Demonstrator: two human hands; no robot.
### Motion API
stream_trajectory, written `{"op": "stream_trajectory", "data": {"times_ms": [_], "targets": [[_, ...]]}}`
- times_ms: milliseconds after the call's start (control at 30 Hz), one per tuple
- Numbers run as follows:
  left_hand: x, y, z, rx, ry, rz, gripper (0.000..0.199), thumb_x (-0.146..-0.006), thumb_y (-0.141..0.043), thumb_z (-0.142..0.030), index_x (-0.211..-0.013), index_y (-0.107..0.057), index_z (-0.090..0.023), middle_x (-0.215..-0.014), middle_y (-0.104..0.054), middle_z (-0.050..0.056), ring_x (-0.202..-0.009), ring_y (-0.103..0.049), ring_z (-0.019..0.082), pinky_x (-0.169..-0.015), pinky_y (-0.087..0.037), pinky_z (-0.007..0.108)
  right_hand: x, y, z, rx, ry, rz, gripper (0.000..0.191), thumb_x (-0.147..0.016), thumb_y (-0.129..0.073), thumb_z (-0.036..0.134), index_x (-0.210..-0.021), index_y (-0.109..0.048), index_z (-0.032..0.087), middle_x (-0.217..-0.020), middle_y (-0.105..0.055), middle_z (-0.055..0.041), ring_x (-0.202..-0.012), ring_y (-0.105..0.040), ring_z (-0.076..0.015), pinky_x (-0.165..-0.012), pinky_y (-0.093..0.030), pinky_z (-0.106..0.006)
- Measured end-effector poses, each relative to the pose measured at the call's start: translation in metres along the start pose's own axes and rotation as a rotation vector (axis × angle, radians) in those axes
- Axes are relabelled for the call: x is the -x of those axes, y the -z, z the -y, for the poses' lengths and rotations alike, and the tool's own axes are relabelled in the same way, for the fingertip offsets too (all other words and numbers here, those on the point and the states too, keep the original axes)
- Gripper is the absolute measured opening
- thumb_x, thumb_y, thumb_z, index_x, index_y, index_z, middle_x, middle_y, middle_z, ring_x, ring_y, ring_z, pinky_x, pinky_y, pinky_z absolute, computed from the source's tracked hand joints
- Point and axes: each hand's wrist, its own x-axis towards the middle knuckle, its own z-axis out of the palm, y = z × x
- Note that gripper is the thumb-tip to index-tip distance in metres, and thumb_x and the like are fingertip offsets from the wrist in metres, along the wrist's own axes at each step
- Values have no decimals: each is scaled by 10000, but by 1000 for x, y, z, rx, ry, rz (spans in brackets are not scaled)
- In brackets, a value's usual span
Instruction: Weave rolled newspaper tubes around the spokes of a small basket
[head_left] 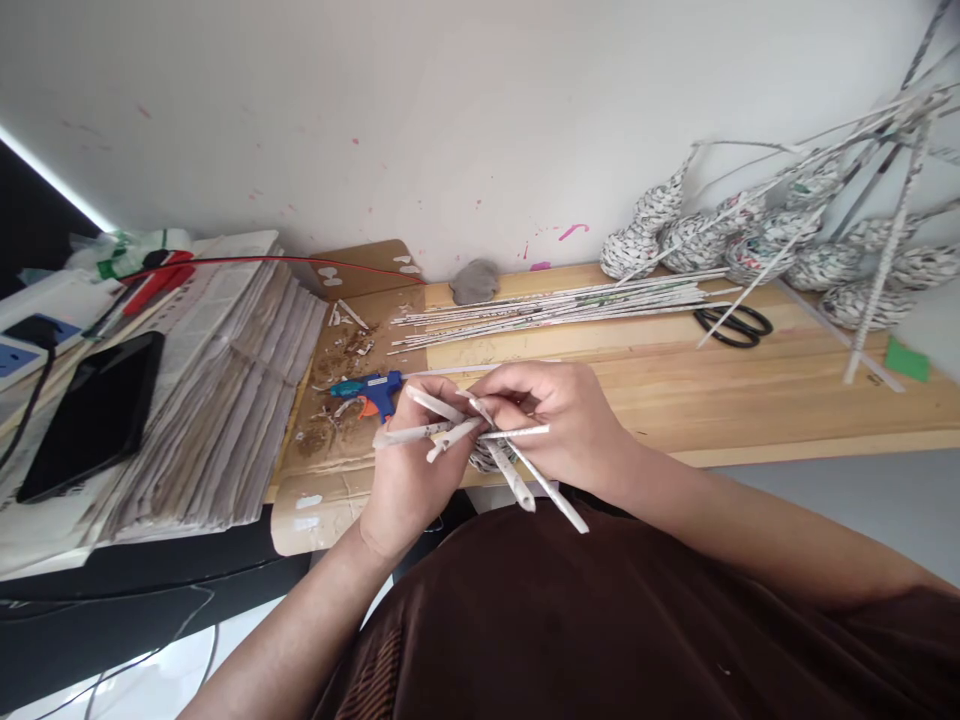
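Between my two hands is a small woven paper piece (489, 458), with several white rolled-paper tubes (517, 482) spreading out from its top. My left hand (416, 480) is wrapped round its left side, with tubes lying over the thumb. From the other side my right hand (566, 420) pinches the tubes near the centre, its fingers bent. Most of the woven body is hidden under the hands and tubes. Just beyond my left hand lies a blue glue gun (375, 390) with an orange trigger, on stained cardboard (319, 460).
Long thin paper sticks (555, 308) lie across the wooden table (795, 420). Black-handled scissors (733, 325) and woven paper gourd shapes (694, 240) are at right. A grey lump (474, 282) sits by the wall. At left, a phone (94, 415) rests on stacked newspaper (225, 400).
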Motion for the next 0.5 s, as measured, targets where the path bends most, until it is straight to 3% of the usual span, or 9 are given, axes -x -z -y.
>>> {"op": "stream_trajectory", "data": {"times_ms": [167,267,367,500], "targets": [[0,0,-1,-35,40,20,250,-808,-735,-156,-1040,-659,-212,-850,-751,-15,-738,-728,139,-661,-570,219,7,-1,2,44,-77,6,107,-900,-645,178,-890,-749,200,-740,-740,14,-611,-641,-111,-589,-465,-230],[0,1,-2,-57,21,11,100,-812,-739,-164,-905,-716,-191,-831,-769,-3,-727,-730,144,-665,-578,216,14,1,1,-4,-78,6,137,-910,-609,143,-969,-715,206,-845,-765,2,-730,-702,-129,-658,-514,-227],[1,2,-1,-28,3,-4,83,-805,-754,-160,-884,-743,-182,-839,-784,8,-739,-736,150,-706,-591,221,20,2,-1,-81,-63,1,209,-881,-604,81,-1028,-669,215,-955,-773,-5,-876,-737,-143,-767,-556,-232],[0,1,0,5,-18,40,108,-844,-710,-144,-903,-773,-207,-890,-796,8,-829,-749,162,-783,-594,238,23,0,-4,-143,-46,1,239,-822,-633,37,-983,-625,214,-930,-746,1,-853,-736,-131,-800,-580,-238]]}}
